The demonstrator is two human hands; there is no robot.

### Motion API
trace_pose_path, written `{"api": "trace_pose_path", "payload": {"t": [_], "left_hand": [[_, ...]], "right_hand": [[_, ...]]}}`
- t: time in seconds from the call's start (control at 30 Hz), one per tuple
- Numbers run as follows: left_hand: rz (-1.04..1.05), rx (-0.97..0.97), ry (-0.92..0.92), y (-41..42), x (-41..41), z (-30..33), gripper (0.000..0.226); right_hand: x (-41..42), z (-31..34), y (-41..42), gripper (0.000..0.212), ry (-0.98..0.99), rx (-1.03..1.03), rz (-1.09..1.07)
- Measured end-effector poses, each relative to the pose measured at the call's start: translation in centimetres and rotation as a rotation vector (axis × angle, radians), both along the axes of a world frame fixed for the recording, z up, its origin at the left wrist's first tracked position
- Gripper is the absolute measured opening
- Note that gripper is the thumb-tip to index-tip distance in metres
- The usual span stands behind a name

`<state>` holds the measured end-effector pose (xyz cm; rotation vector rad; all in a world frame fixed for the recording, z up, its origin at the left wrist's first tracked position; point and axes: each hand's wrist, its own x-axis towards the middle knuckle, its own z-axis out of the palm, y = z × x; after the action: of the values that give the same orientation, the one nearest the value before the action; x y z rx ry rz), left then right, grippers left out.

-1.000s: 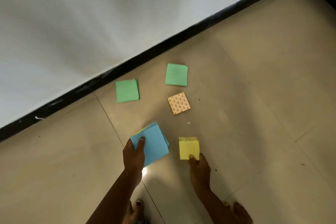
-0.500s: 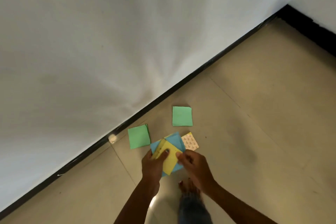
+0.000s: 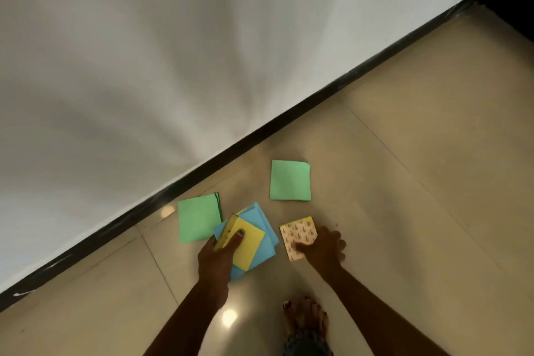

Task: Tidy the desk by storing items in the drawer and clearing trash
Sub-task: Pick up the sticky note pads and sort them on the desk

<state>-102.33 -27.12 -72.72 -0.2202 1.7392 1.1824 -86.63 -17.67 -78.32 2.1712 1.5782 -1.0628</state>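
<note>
Head view: our left hand (image 3: 216,257) grips the yellow pad (image 3: 245,243) stacked on blue sheets (image 3: 264,228), thumb clamped on top. Right of that stack, our right hand (image 3: 323,248) presses the patterned pad (image 3: 299,235) flat on the floor (image 3: 404,211), fingers spread. Paper's light, floppy, slippery; we'd pinch an edge.

A white wall (image 3: 173,66) meets the beige tiled floor (image 3: 419,182) along a black skirting board (image 3: 260,130), and a bare foot (image 3: 306,318) with dark painted toenails stands on the floor, well below that board.
</note>
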Motion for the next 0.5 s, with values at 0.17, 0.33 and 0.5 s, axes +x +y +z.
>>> {"api": "trace_pose_path", "payload": {"t": [0.17,0.33,0.5], "left_hand": [[-0.001,-0.043,0.023,-0.6,0.2,0.8,0.043],[-0.002,-0.043,-0.010,0.8,0.3,2.2,0.049],[0.002,0.137,-0.278,2.8,0.3,2.8,0.054]], "right_hand": [[0.1,2.8,0.6,0.027,0.383,0.222,-0.315],[-2.8,8.5,1.0,0.012,0.880,-0.011,-0.364],[-5.0,7.8,0.0,0.029,0.737,-0.008,-0.112]]}}
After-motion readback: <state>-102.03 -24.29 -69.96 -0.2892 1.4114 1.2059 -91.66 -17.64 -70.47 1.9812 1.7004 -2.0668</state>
